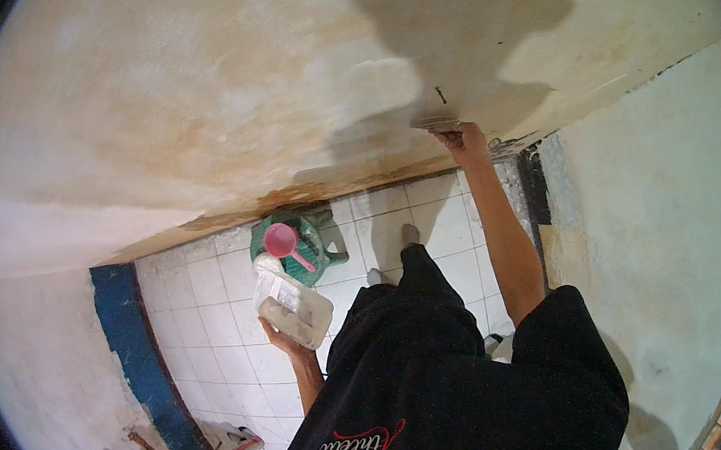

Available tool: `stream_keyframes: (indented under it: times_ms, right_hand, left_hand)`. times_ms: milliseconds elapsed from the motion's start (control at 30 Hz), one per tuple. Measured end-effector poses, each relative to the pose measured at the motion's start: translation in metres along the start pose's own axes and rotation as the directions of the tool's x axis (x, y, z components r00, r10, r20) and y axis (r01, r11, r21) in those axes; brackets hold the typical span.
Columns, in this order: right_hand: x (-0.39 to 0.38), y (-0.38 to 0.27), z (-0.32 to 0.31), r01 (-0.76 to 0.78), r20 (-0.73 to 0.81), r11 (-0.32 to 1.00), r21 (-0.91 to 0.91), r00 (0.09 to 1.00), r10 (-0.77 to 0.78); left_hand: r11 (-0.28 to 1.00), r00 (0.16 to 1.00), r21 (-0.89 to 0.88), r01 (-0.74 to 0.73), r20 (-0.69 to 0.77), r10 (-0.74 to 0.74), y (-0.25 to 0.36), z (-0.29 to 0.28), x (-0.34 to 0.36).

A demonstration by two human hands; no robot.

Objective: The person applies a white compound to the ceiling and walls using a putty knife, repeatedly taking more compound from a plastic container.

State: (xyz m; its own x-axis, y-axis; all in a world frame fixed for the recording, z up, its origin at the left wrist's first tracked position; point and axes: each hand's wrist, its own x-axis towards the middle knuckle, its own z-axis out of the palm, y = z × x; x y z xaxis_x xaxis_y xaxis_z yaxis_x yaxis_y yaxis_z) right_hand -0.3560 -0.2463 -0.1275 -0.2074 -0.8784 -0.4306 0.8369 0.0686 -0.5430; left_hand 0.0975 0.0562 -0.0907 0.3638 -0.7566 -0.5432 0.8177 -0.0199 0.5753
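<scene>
Black cloth of the person's shirt (449,386) is filling the lower frame from six to four o'clock, closest to the lens. From it the right arm is stretching up toward one o'clock, and the right hand (463,141) is closing its fingers around a flat scraper (436,123), pressing it against the wall (217,75). That blade is lying with its long axis roughly level, from nine to three o'clock, and it is sitting just to the nine o'clock side of the knuckles, touching the plaster right under a small dark mark. A pale, freshly smoothed patch (381,85) is spreading off the blade toward ten o'clock. The left hand (289,341) is cupping a clear tub (293,306) from below at about seven o'clock, palm up and fingers curled under its base; the tub is well apart from the scraper, lying down toward seven o'clock from it. Past the tub, a green bucket (313,251) is standing on the tiled floor (215,333) with a pink scoop (283,241) resting in it. A blue band (141,351) is curving along the floor's edge at eight o'clock. The right hand is the one nearer the wall.
</scene>
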Motion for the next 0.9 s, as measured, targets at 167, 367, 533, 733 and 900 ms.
stream_keyframes:
  times_ms: [167, 367, 533, 733, 900]
  right_hand:
    - [-0.109, -0.073, 0.071, 0.088, 0.066, 0.996, 0.031, 0.994, -0.09]
    - [-0.189, -0.112, 0.112, 0.147, 0.144, 0.985, -0.092, 0.981, -0.133]
    - [-0.212, -0.124, 0.097, 0.18, 0.166, 0.968, -0.176, 0.975, -0.151]
    - [-0.215, -0.096, 0.049, 0.319, 0.108, 0.945, -0.064, 0.944, -0.311]
    - [-0.175, -0.076, 0.019, 0.242, 0.335, 0.936, -0.254, 0.93, -0.149]
  left_hand:
    - [0.99, 0.941, -0.061, 0.128, 0.324, -0.102, 0.001, 0.008, -0.002]
    - [0.98, 0.936, -0.133, 0.151, 0.338, -0.099, 0.006, 0.019, 0.0]
    - [0.991, 0.916, -0.098, 0.091, 0.399, -0.045, 0.011, 0.015, 0.003]
    - [0.989, 0.97, -0.133, 0.07, 0.242, -0.036, 0.015, 0.019, 0.004]
    - [0.963, 0.965, -0.244, 0.114, 0.257, -0.049, 0.013, 0.005, 0.016]
